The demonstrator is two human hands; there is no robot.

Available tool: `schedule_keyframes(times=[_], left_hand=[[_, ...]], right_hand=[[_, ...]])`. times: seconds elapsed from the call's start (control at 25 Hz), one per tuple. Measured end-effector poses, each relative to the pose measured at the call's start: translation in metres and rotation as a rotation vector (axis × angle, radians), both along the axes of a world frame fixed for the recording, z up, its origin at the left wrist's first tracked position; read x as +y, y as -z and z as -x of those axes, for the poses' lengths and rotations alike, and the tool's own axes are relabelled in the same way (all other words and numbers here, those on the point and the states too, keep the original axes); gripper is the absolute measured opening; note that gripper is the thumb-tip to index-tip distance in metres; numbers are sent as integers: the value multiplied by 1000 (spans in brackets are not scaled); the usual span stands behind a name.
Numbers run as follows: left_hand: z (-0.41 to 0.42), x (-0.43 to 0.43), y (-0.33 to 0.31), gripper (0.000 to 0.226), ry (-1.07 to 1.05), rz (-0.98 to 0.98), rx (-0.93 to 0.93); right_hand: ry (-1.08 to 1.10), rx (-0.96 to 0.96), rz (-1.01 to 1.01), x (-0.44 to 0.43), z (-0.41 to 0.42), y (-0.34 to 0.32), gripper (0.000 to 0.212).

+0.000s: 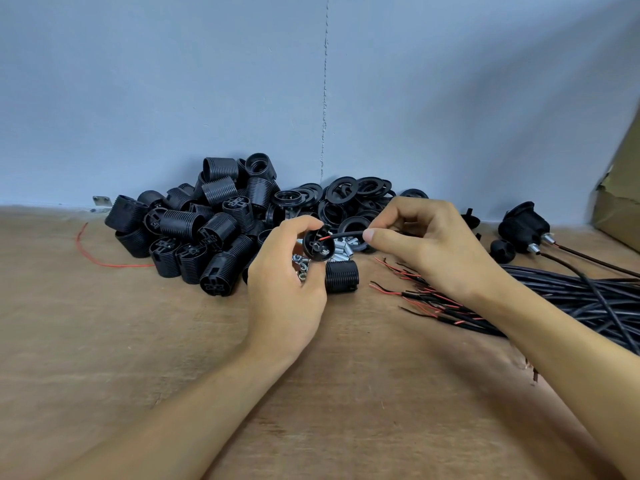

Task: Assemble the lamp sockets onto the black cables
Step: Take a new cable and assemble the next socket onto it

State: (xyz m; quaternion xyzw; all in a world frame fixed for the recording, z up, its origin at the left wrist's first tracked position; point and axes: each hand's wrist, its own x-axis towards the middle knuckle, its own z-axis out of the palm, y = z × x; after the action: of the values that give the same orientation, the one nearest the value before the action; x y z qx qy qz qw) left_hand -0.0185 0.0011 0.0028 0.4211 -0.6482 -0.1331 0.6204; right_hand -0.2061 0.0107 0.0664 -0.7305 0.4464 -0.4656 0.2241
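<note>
My left hand (285, 282) grips a small black socket cap (318, 247), its open side turned toward me. My right hand (422, 244) pinches a black cable (346, 235) between thumb and forefinger, close to its end. The cable's red wire tip sits inside the cap. Behind my left hand lies a heap of ribbed black socket bodies (204, 223). A bundle of black cables (571, 299) with stripped red and black ends lies to the right, under my right forearm.
Black ring collars (349, 199) are piled at the back against the blue wall. Small metal sleeves and nuts (341, 249) lie under my hands. Finished sockets on cables (524, 226) sit at far right, beside a cardboard box (620, 206). A loose red wire (90, 252) lies left.
</note>
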Motion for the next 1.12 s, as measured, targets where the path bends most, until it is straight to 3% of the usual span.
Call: schedule_keyframes(times=[0.2, 0.44, 0.8, 0.96, 1.12], left_hand=[[0, -2, 1, 45, 14, -1, 22], [-1, -4, 2, 43, 23, 22, 1], [-1, 2, 1, 56, -39, 141, -229], [2, 6, -1, 58, 28, 60, -96], [4, 6, -1, 34, 48, 79, -45]], right_hand=[[-42, -47, 15, 1, 1, 0, 17], [-14, 51, 8, 4, -6, 5, 17], [-21, 126, -9, 7, -9, 0, 13], [-62, 168, -65, 5, -5, -6, 13], [-103, 124, -142, -1, 4, -12, 21]])
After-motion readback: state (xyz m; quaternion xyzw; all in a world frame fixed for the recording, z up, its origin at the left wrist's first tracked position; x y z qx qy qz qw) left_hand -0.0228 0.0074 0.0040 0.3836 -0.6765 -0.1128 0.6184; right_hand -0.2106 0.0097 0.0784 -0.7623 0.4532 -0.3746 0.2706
